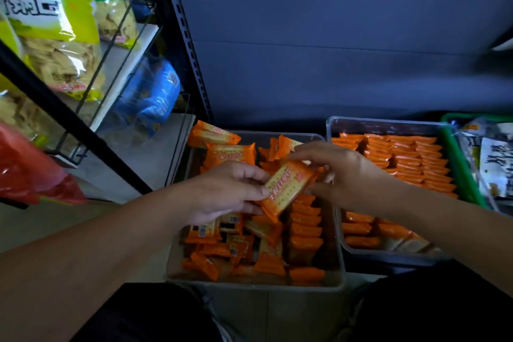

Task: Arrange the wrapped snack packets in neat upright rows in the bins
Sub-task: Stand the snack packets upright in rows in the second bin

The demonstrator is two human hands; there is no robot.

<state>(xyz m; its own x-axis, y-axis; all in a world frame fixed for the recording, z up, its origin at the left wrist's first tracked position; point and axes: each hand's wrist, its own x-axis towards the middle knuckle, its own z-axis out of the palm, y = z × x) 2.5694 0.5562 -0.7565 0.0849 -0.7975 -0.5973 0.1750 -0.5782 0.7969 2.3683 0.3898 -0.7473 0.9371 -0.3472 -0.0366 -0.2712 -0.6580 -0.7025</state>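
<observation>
Both hands share one orange snack packet (288, 189) above the left bin (255, 287): the left hand (230, 191) pinches its lower end between thumb and curled fingers, and the right hand (344, 172) curls its fingers round the upper end, so the packet sits tilted. Under it, loose packets (219, 241) lie jumbled in the bin's left part, with an upright row (305, 219) along its right. Just beside it, the right bin (388, 121) holds neat rows (416, 158), next to a green basket (455, 166).
</observation>
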